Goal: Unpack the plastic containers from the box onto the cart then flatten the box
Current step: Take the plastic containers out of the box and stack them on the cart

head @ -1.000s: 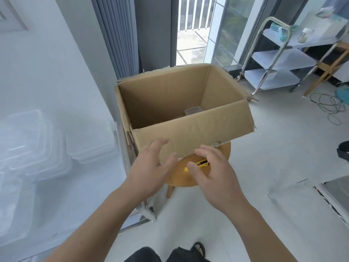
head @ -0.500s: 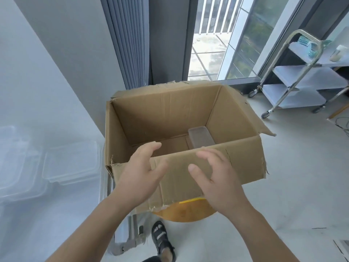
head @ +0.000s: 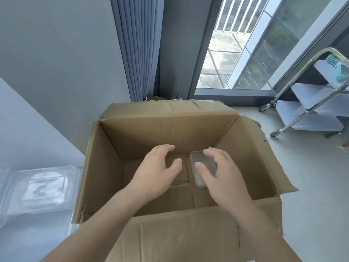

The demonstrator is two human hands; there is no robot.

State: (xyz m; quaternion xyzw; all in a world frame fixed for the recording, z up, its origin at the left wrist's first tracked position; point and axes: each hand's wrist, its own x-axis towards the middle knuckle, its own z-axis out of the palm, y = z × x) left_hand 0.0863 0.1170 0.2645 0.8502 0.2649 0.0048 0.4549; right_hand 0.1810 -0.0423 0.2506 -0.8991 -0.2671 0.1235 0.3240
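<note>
- Farthest left, at 9 o'clock from the cardboard box (head: 166, 133), clear plastic containers (head: 40, 188) lie on a white surface (head: 28, 235). I take it for the cart's top; it sits just beside the box's left wall.
- The box stands open with its flaps splayed outward. Its visible floor holds only one item.
- The left hand (head: 156, 174) is down inside the box, fingers spread and loosely curved, grasping nothing. The last item lies near, at its 3 o'clock.
- That item, a small clear plastic container (head: 206, 163), lies flat on the box floor, right of centre. Its long axis runs roughly 12 to 6 o'clock.
- The right hand (head: 224, 180) hangs over the container's near end, with the container at its 11 o'clock. Thumb and forefinger are spread to either side of the container and not closed on it. Whether any finger touches it cannot be told.
- This hand is plainly the nearer one, so the pick most likely falls to it, pinching across the short sides.
- Nothing lies between hand and container. The box's tall near wall, which both forearms cross, is the only thing the lift-out must clear.
- At 2 o'clock a steel shelf trolley (head: 311, 114) stands on the floor, well apart. A curtain (head: 136, 53) and a window (head: 245, 44) are at 12 o'clock.
</note>
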